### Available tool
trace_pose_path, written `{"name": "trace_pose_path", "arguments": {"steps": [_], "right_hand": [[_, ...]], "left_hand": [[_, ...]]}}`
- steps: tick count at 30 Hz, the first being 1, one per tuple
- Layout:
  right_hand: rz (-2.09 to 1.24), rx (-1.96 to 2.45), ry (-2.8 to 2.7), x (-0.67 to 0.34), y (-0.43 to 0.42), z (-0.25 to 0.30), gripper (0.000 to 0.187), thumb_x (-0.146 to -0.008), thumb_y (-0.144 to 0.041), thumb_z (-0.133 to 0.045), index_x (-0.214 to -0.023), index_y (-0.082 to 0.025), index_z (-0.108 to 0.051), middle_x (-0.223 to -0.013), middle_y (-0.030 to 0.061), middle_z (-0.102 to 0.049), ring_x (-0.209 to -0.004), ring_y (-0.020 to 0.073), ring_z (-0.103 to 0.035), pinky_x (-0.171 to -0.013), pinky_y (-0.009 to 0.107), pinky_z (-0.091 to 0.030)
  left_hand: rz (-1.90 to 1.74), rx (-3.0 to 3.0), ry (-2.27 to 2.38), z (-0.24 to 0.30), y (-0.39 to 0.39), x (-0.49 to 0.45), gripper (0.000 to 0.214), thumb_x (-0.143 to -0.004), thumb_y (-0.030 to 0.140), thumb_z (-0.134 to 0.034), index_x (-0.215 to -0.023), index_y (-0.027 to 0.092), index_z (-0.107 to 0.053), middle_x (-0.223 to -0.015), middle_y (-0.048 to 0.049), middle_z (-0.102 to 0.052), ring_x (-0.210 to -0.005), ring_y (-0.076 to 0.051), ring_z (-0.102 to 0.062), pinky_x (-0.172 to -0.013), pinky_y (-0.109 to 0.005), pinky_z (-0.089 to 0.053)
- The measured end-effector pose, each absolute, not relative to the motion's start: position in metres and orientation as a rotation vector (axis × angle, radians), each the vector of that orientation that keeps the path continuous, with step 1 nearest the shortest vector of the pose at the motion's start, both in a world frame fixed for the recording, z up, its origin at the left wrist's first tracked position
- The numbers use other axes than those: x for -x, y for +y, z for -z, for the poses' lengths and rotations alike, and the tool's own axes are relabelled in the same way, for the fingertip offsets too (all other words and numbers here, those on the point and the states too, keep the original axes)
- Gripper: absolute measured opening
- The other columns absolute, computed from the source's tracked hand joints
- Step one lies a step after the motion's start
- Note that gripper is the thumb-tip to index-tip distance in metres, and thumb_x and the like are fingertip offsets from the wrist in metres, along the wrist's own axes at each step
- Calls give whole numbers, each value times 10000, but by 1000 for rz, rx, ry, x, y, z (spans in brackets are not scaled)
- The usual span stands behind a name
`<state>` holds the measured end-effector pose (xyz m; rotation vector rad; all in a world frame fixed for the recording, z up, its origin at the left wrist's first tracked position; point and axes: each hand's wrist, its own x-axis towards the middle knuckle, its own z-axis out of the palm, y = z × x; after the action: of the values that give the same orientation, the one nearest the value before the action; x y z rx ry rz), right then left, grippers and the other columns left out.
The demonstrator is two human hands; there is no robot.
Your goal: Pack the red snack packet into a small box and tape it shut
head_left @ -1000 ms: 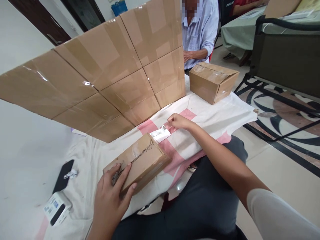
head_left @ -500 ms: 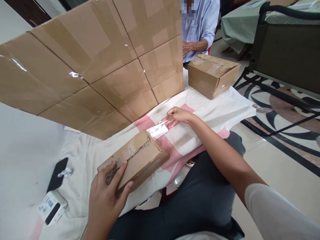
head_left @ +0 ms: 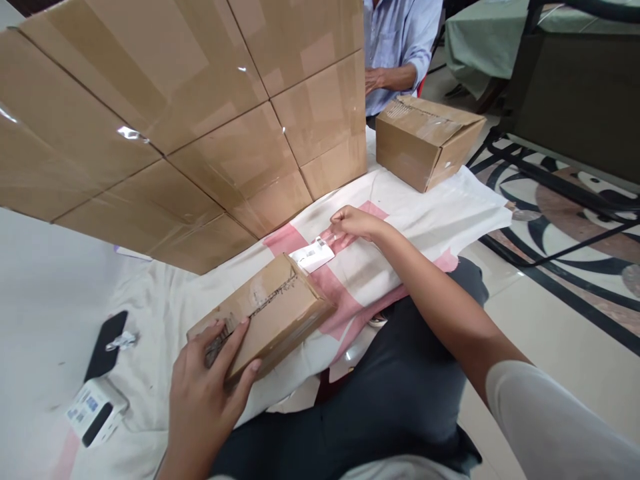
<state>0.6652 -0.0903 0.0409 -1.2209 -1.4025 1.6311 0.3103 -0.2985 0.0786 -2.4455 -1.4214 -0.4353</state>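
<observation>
A small flat cardboard box (head_left: 273, 310) with a torn tape seam lies on the white and pink cloth (head_left: 430, 217) in front of me. My left hand (head_left: 205, 393) rests on its near corner, fingers spread over the top. My right hand (head_left: 353, 222) reaches past the box and pinches the edge of a white printed label (head_left: 313, 254) that lies on the cloth just beyond the box's far corner.
A tall wall of taped cardboard boxes (head_left: 175, 120) stands behind the cloth. A medium box (head_left: 425, 139) sits at the far right, in front of a seated person in a light blue shirt (head_left: 395, 40). A black phone (head_left: 105, 337) and a small white label printer (head_left: 90, 410) lie at left.
My right hand has lifted the label's edge slightly and drawn it a little toward the box. My left hand stays on the box. The view has tilted down.
</observation>
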Motion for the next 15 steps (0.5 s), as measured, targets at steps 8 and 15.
{"name": "trace_pose_path", "arguments": {"steps": [8,15], "right_hand": [[-1696,1267,-1422,-666,-87,-50,447,-748,-67,-638,-612,-226,-243,-681,52,-698,-664,195,-757,-391,163,-421],[-1768,1183,-1340,-666,-88,-55,480,-763,-38,-653,-614,-229,-238,-774,76,-765,-665,191,-771,-412,168,-475]], "left_hand": [[460,2432,-1396,-82,-300,-312,727,-933,356,-634,-1592,385,-327,-1298,-168,-545,-1157,-405,-620,-929,-556,-521],[464,2429,-1416,-80,-301,-312,768,-899,377,-690,-1586,389,-346,-1307,-175,-558,-1166,-419,-634,-932,-584,-553]]}}
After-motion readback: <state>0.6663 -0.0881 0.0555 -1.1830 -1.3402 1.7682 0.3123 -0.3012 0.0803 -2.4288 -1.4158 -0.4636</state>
